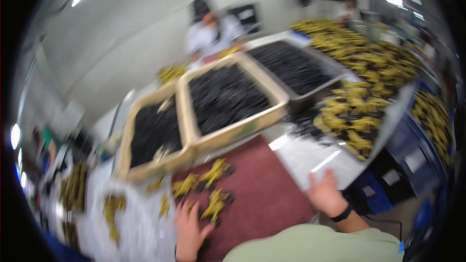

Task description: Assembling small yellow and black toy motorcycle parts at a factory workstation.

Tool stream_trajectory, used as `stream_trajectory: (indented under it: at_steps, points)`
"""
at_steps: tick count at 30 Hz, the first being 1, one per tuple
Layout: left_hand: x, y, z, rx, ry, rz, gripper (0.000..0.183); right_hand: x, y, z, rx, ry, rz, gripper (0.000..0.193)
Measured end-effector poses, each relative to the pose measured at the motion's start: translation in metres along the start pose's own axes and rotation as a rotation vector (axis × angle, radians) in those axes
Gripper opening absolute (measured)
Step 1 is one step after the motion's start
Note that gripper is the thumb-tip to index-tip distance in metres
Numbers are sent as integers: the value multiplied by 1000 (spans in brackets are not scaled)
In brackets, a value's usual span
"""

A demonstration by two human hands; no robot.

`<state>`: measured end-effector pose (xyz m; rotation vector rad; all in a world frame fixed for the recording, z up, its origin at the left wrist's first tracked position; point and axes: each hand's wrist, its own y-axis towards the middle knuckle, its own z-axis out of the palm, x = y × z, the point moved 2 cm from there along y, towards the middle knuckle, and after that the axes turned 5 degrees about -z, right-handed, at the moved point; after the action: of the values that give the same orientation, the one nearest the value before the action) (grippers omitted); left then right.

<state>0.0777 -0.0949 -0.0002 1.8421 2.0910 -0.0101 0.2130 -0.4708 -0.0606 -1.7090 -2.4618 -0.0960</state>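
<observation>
My left hand [190,227] lies at the left of a maroon mat [269,182], fingers apart. Its fingertips are next to several small yellow-and-black pieces [213,204], whose exact kind is blurred. Whether a finger touches one, I cannot tell. At the mat's right edge, my right hand [326,195] has its fingers spread, with nothing seen in it and a dark band on the wrist.
Beyond the mat stand two cream trays [238,133] and a grey tray [335,68] filled with black pieces. Yellow-and-black pieces are heaped [352,119] at the right, above blue bins [422,153]. A clear plastic bag [141,223] lies left. Across the table sits a person [213,36].
</observation>
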Motion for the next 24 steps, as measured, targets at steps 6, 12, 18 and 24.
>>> stream_trajectory:
  at_steps: [6,12,18,24]
  points:
    - [2,-33,6,99,122,-111,94,3,1,10,-87,46,29,58]
    - [9,-22,17,78,113,-57,90,2,2,12,-156,-8,-2,57]
    - [28,-27,25,71,223,-7,93,5,4,14,-157,9,9,56]
    - [15,-16,10,264,173,-109,98,4,10,26,-127,60,-4,56]
